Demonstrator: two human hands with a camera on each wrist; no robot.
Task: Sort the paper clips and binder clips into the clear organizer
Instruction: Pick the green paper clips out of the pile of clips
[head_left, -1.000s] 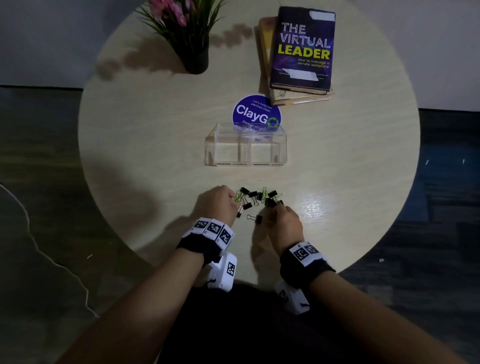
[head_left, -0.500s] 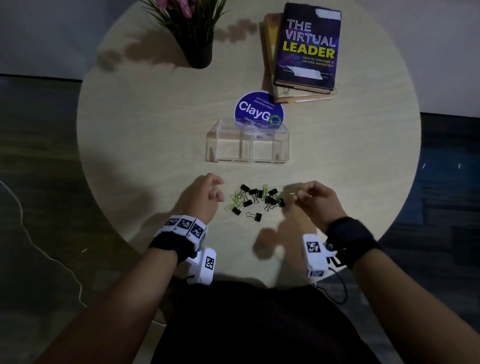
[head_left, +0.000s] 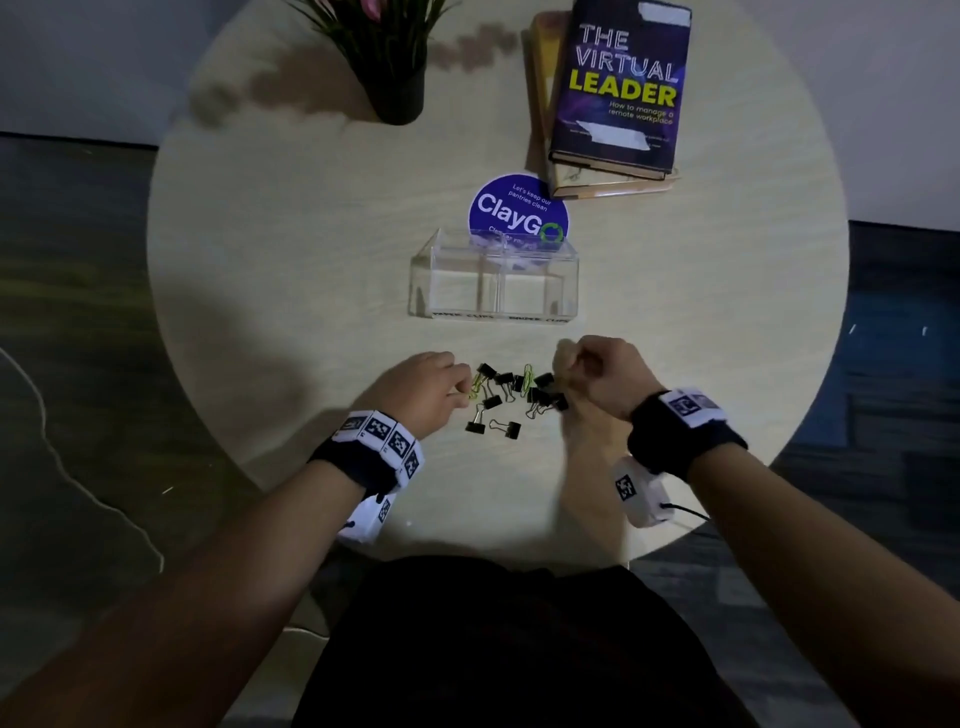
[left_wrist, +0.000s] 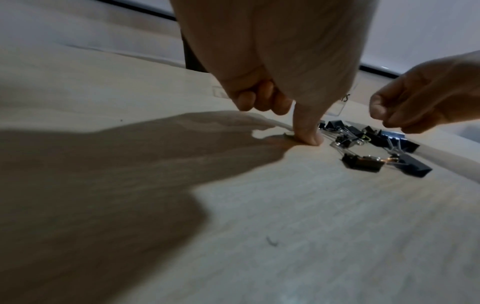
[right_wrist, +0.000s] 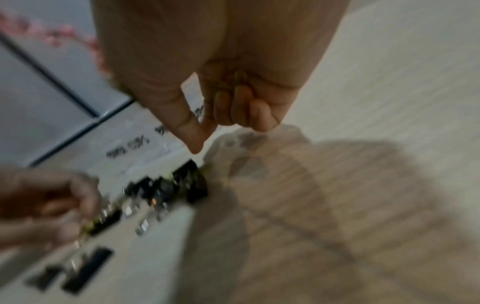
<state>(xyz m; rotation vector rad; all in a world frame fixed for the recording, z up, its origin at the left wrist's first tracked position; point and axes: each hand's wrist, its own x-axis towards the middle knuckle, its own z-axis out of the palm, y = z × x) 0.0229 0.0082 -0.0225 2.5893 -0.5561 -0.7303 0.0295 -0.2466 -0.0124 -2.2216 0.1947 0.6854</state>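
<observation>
Organizer (head_left: 493, 291) looks empty, so sorting's barely begun. Clips (head_left: 511, 397) sit piled between my hands, just w/in reach. L hand (head_left: 415, 389) pins a green paper clip (head_left: 475, 389) w/ index finger. R hand (head_left: 597, 371) curled; holding anything? Can't tell.

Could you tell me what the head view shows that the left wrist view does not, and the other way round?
Only the head view shows the clear organizer whole, both compartments empty, plus the book, potted plant and blue sticker. Only the left wrist view shows the left hand pressing one fingertip on the table beside the pile. Both show the black binder clips between the hands and the right hand with curled fingers.
</observation>
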